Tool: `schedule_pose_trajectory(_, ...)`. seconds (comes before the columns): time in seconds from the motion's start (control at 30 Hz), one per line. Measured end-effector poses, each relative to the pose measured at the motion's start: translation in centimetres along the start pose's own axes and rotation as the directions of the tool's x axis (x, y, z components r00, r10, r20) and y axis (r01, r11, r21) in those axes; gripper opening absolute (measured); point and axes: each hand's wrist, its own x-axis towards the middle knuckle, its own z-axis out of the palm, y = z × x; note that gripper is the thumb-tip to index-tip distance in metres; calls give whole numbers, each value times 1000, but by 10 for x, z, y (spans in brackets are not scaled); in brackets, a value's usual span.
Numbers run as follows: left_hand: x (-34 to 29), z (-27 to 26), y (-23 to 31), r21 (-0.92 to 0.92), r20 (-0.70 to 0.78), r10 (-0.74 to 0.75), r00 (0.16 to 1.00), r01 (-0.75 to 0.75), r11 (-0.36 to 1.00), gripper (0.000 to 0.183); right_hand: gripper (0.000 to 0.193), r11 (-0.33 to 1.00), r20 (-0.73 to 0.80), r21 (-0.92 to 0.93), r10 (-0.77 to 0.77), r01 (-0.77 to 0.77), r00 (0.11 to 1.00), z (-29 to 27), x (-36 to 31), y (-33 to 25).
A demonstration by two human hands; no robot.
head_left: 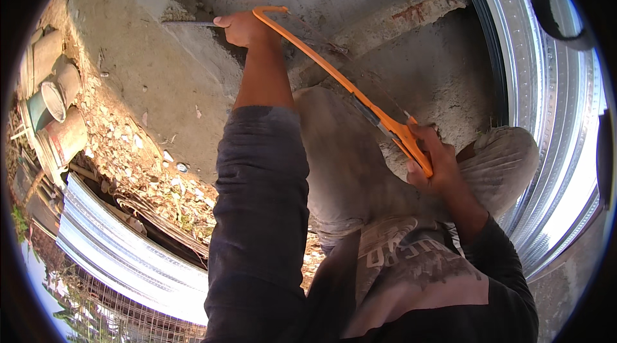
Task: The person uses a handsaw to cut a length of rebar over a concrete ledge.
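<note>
My right hand point(432, 158) is closed around the handle of a hacksaw with an orange bow-shaped frame point(328, 67). The saw slants up and left across my knee, and its hooked far end is beside my left wrist. Its thin blade is hard to make out against the grey concrete. My left hand point(244, 28) reaches far forward with its fingers wrapped round a thin metal rod point(189, 23). One end of the rod sticks out to the left over the concrete; the rest is hidden by the hand.
Concrete ledges point(411, 15) lie in front of my bent legs. Shiny corrugated metal sheets point(540, 118) curve along the right, and another metal sheet point(128, 246) lies at the lower left. Several buckets point(54, 102) stand at the far left by rubble-strewn ground point(122, 131).
</note>
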Motion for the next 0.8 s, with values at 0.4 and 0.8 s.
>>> schedule_pose_trajectory(0.4, 16, -7, 2, 21, 54, -36, 998, 35, 999, 85, 51, 998, 29, 50, 24, -25, 999, -4, -2, -5)
schedule_pose_trajectory(0.8, 13, -12, -3, 104, 89, -41, 995, 32, 994, 87, 48, 994, 4, 106, -19, 19, 1000, -12, -6, 9)
